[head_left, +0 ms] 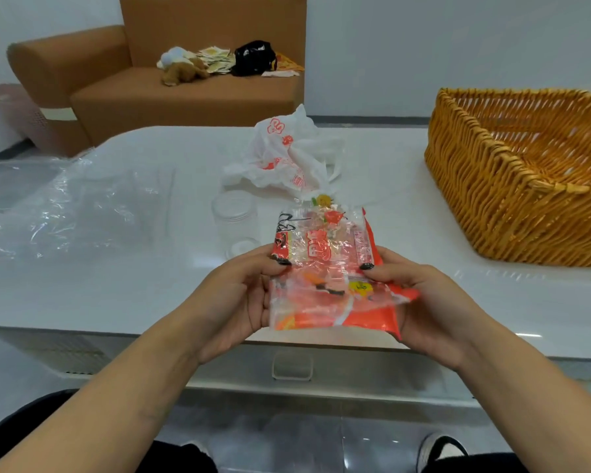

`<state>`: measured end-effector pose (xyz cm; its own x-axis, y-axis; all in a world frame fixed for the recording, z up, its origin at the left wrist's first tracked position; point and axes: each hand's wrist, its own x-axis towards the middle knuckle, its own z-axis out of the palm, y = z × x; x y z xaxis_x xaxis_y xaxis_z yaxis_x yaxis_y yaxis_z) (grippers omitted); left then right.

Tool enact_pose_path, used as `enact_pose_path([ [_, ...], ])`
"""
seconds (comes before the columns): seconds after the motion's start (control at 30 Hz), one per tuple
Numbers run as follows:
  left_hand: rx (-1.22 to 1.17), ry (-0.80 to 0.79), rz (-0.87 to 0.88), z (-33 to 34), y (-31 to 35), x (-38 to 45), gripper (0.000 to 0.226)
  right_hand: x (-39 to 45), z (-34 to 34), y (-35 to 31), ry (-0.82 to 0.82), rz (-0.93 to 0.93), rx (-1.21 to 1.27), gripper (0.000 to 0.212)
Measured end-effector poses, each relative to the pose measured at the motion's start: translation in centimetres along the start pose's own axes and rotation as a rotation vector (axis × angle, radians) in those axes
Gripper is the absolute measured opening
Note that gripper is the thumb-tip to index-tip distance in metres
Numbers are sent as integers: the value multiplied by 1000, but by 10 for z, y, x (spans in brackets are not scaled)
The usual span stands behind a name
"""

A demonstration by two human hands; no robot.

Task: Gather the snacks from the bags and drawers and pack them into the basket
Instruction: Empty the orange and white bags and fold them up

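White tabletop (151,285) fills the view, with the wicker basket (512,186) standing up and to the right of the snack packet (331,285). Left hand (232,302) and right hand (434,302) each pinch a side of the packet above the near edge. Its long axis points away from the person; the right grip is nearer the basket.

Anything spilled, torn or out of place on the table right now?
Nothing spilled. The clear jar lies tipped on its side behind the snack packet held by both hands, and a crumpled plastic bag sits loose mid-table.
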<state>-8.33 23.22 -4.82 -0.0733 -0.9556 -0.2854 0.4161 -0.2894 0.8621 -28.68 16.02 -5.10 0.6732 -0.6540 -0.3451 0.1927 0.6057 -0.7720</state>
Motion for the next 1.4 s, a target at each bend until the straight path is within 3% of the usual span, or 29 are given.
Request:
enact_pose_path([
  [0.2,-126,-29,12,1,3,0,46,1,-1,1,-121,-15,279,55],
  [0.27,-202,-54,7,1,4,0,45,1,0,2,-114,-17,340,49],
  [0.4,-248,-57,19,4,5,-1,41,2,3,2,-129,-48,348,45],
  [0.5,-247,-62,24,5,5,-2,40,2,4,0,-90,-39,350,27],
  [0.6,-222,-51,19,0,5,-1,40,0,5,-1,-78,-31,363,29],
  [0.73,-100,-48,21,-3,2,1,35,-1,3,-2,29,-25,157,40],
  [0.87,225,126,44,-4,-5,4,19,-4,2,-1,103,-41,-100,26],
  [0.93,323,192,80,-3,-6,3,8,-3,0,-1,128,-70,-145,37],
  [1.0,391,222,113,-1,-5,0,17,-3,-3,-3,185,-114,-166,43],
  [1.1,524,188,96,-2,-4,1,39,-4,-3,-6,250,-220,-361,44],
  [1.17,660,134,37,-2,-4,0,32,-5,-2,-6,277,-310,-615,47],
  [1.27,752,10,-81,0,-7,-2,19,-5,2,-1,191,-353,-914,51],
  [1.4,731,-99,-124,1,-13,-3,25,0,4,9,229,-374,-1041,48],
])
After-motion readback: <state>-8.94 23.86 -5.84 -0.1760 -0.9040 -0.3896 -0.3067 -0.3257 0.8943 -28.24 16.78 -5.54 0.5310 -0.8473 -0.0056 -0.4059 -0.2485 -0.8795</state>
